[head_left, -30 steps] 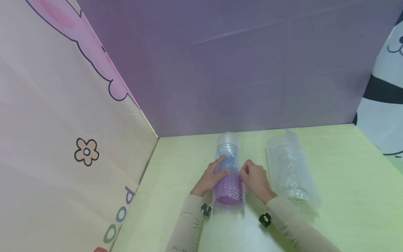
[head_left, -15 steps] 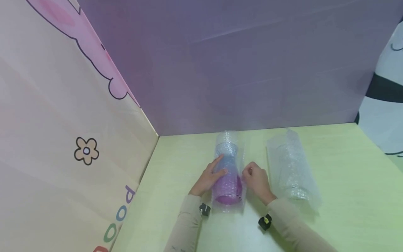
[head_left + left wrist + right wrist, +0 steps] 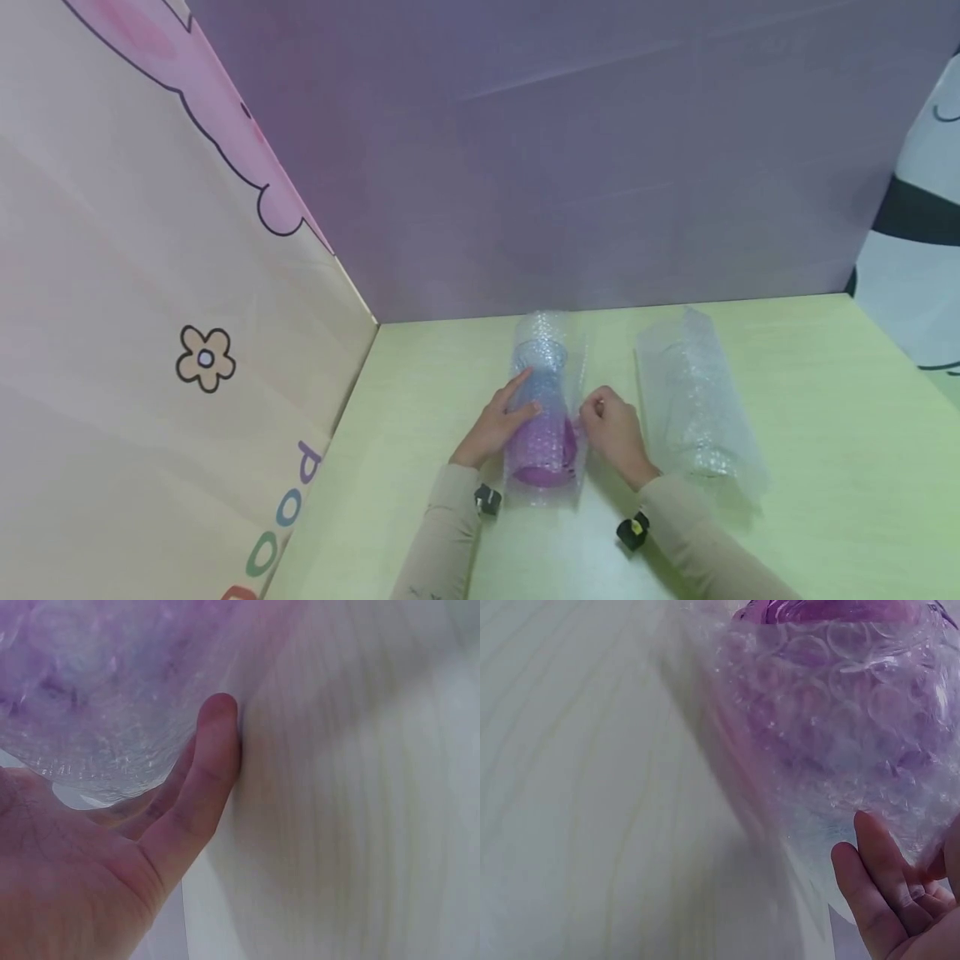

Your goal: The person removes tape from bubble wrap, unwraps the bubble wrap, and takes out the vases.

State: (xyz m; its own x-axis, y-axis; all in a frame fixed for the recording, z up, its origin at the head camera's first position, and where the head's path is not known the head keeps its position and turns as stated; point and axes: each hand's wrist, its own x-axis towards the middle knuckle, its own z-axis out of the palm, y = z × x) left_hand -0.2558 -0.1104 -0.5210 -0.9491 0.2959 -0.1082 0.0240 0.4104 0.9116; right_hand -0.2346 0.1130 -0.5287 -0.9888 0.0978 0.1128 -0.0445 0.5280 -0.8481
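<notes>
A vase (image 3: 544, 450), blue fading to purple, lies on its side inside bubble wrap (image 3: 542, 327), with its purple end nearer to me. My left hand (image 3: 495, 425) holds it from the left, thumb and a finger over the top. In the left wrist view the other fingers (image 3: 214, 750) reach along its side, down by the table. On the right side, my right hand (image 3: 613, 429) pinches the loose edge of the bubble wrap, which stands a little off the vase. The right wrist view has this wrap (image 3: 840, 697) stretched over purple, with the fingers (image 3: 866, 900) at its edge.
Another wrapped piece, a clear glass vase (image 3: 697, 408) in bubble wrap, lies on the table to the right. The pale yellow-green table (image 3: 832, 433) meets a purple-grey back wall (image 3: 570, 167). A cartoon-printed panel (image 3: 247, 400) borders the left side.
My right hand has drawn the wrap's edge slightly to the right, so the flap stands away from the vase and more purple shows. The left hand has barely shifted.
</notes>
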